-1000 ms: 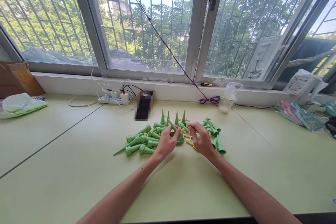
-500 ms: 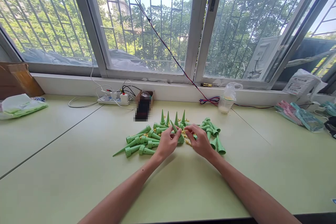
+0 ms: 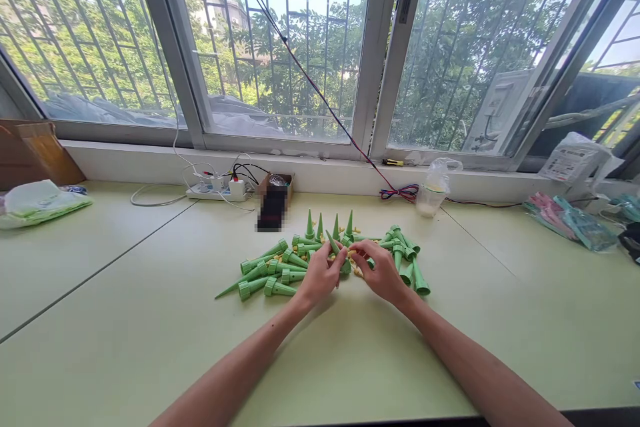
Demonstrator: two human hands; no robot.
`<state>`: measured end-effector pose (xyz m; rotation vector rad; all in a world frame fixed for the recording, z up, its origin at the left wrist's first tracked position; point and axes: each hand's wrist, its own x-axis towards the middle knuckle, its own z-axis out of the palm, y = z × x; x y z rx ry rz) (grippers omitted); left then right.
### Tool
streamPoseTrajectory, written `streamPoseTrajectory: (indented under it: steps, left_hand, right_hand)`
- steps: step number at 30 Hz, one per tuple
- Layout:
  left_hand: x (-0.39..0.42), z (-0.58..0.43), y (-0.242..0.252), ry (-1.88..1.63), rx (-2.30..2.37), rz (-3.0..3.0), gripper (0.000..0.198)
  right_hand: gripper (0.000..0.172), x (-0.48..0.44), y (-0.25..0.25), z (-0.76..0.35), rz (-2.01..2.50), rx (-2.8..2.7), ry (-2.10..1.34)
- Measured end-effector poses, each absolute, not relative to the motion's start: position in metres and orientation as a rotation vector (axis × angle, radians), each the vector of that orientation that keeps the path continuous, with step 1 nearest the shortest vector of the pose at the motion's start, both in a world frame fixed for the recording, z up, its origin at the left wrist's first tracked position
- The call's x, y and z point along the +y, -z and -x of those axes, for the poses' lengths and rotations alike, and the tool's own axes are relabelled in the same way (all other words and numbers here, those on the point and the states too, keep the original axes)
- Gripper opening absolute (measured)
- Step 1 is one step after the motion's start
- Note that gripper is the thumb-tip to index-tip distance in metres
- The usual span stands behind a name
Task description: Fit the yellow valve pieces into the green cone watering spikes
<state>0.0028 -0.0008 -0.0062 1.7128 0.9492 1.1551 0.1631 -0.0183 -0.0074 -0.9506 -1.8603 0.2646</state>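
Observation:
A green plastic watering spike (image 3: 332,243) stands tilted in my left hand (image 3: 321,275), point upward, with thumb and fingers closed round it. Close by on the right, my right hand (image 3: 381,271) has its thumb and index finger pinched together near the spike's side. Whatever sits in that pinch is too small to make out. Small yellow plastic pieces (image 3: 358,271) lie scattered under and between both hands. Left of my hands is a pile of green spikes with ribbed caps (image 3: 253,289). Several upright spikes (image 3: 310,225) stand behind them.
More green spikes (image 3: 421,280) lie right of my right hand. Along the window sill are a power strip (image 3: 215,192), a small open box (image 3: 284,185), coiled wire (image 3: 400,192) and a bagged plastic cup (image 3: 431,197). Plastic packets (image 3: 570,220) lie far right, a white-green bag (image 3: 43,203) far left.
My right fingertips have shifted slightly toward the spike. My left hand keeps hold of it in nearly the same place; the piles look unchanged.

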Motion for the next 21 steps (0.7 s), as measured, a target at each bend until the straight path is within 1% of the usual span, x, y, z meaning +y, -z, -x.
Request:
streamPoseTrajectory:
  steps: [6,21]
  left_hand:
    - [0.0018,-0.0026,0.0065,-1.232,0.951,-1.773,0.031]
    - [0.0006,-0.0026,0.0036,-1.311,0.926,-1.683,0.035]
  right_hand:
    - [0.012,-0.0181,0.0084,-0.1629,0.94,-1.869,-0.271]
    - [0.011,-0.0205,0.0055,-0.1621,0.929,-1.891,-0.296]
